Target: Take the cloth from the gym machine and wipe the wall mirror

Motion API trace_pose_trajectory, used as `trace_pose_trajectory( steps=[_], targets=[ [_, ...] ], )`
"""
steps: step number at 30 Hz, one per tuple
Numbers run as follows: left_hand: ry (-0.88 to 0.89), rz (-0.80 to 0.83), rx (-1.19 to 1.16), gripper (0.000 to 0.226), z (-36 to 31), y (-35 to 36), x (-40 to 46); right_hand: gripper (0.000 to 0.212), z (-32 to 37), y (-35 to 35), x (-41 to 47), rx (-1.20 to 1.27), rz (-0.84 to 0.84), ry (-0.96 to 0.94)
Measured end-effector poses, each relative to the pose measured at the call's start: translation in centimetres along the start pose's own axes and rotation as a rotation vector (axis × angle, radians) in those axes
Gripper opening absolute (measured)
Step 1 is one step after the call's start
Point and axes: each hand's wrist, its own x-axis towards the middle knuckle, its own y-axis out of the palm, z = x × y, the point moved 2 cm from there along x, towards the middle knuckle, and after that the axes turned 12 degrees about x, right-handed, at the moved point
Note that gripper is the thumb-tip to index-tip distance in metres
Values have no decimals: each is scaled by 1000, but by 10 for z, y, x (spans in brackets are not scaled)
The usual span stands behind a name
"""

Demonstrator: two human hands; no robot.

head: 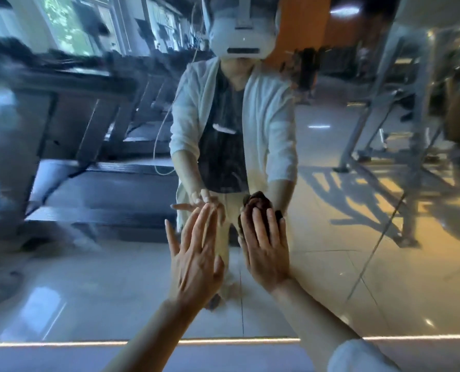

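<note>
1. Brown cloth (261,210), bunched against the wall mirror (357,264); likely soft and light, best held flat under the palm.
2. Right hand (266,253) presses it with straight fingers.
3. Left hand (194,253) spread, empty, at the glass.

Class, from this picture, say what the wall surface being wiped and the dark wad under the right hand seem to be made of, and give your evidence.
Wall mirror: glossy glass, apparently; it reflects the person and the room sharply. Cloth: soft dark brown fabric, probably; it bunches in folds under the right hand. The weave is too blurred to tell.
</note>
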Motion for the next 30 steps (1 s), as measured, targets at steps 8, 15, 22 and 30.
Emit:
trace_pose_trajectory(
  steps=[8, 15, 22, 30],
  targets=[
    [106, -100, -13, 91, 53, -57, 50, 52, 2, -63, 184, 93, -404, 381],
    [96, -59, -29, 89, 37, -80, 64, 64, 51, -29, 76, 32, 89, 51],
    [103, -113, 86, 94, 51, -103, 89, 55, 16, -87, 214, 34, -197, 218],
    [76, -239, 139, 73, 54, -100, 108, 60, 34, -40, 134, -5, 40, -112]
  ],
)
